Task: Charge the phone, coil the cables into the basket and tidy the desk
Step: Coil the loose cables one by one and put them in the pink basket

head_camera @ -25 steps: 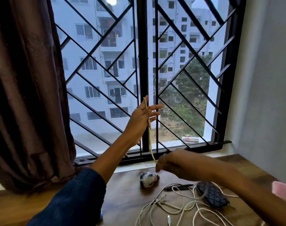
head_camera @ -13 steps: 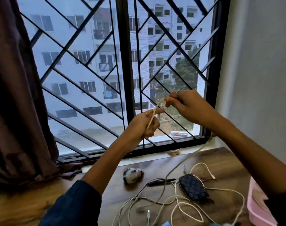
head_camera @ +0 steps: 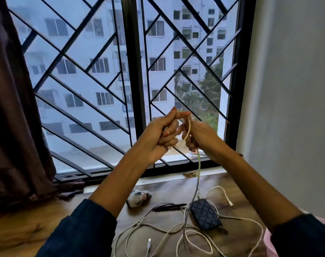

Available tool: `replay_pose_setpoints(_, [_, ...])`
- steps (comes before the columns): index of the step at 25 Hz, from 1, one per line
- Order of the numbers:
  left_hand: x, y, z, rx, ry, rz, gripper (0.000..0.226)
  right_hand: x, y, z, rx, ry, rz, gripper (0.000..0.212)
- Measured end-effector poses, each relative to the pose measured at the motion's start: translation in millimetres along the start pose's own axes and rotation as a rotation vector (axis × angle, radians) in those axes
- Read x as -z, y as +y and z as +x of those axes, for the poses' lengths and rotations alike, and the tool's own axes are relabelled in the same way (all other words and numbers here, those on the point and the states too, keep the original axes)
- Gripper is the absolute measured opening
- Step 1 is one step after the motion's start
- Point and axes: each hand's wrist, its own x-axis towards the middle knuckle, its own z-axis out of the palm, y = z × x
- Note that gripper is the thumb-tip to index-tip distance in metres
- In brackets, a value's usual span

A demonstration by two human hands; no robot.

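Cable (head_camera: 189, 127), cream-coloured, is held up at the centre of the frame in front of the window grille (head_camera: 95, 75). It loops over the fingers of the left hand (head_camera: 160, 134), which are curled around it with the index finger extended toward the right. The right hand (head_camera: 198, 135) pinches the same cable just right of the left hand, fingers curled. From the right hand the cable hangs down to the wooden desk (head_camera: 24, 229) in the lower part of the frame.

On the desk, lower centre, white cables (head_camera: 158, 229) lie in a loose tangle. A dark patterned pouch (head_camera: 204, 214) rests among them, lower right of centre. A black pen (head_camera: 169, 207) lies just left of the pouch. A small black-and-white object (head_camera: 136, 198) lies further left, near the window sill; what it is cannot be told. A pink item (head_camera: 269, 243) shows at the lower right edge, mostly hidden by the right sleeve. A brown curtain (head_camera: 13, 108) fills the left edge.
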Motion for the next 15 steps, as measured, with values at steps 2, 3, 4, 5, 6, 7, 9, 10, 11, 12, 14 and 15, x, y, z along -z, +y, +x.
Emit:
replay_pose_setpoints(2, [-7,5,11,-0.057,-0.004,-0.038,0.036,-1,-1,-1,-0.029,-0.025,0.108,0.048])
replay_pose_setpoints(3, [-10,8,17,-0.083,-0.012,-0.065,0.037,-1,-1,0,-0.025,-0.032,0.13,0.043])
replay_pose_setpoints(4, [-12,12,24,-0.104,-0.018,-0.096,0.038,0,1,2,-0.016,-0.033,0.131,0.038])
replay_pose_setpoints(5, [-13,16,30,-0.119,-0.016,-0.132,0.039,0,3,3,-0.003,-0.026,0.11,0.032])
replay_pose_setpoints(6, [-14,20,34,-0.134,-0.004,-0.166,0.039,1,4,4,0.007,-0.015,0.086,0.024])
replay_pose_setpoints(7, [-15,23,39,-0.151,0.012,-0.195,0.038,1,7,5,0.014,-0.006,0.061,0.017])
replay_pose_setpoints(9, [-18,27,42,-0.187,0.014,-0.218,0.035,-1,12,2,0.015,-0.017,-0.01,0.007])
replay_pose_setpoints(10, [-18,27,43,-0.202,0.004,-0.221,0.032,-2,16,0,0.012,-0.042,-0.079,0.008])
replay_pose_setpoints(11, [-18,25,45,-0.215,-0.002,-0.224,0.026,-4,19,-3,0.007,-0.085,-0.163,0.011])
replay_pose_setpoints(12, [-17,24,46,-0.23,0.001,-0.217,0.019,-6,21,-6,-0.004,-0.143,-0.244,0.014])
replay_pose_setpoints(14, [-13,19,49,-0.256,0.056,-0.11,0.012,-10,19,-10,-0.037,-0.259,-0.383,0.018])
replay_pose_setpoints(15, [-10,16,50,-0.273,0.102,0.015,0.019,-11,16,-10,-0.052,-0.288,-0.441,0.02])
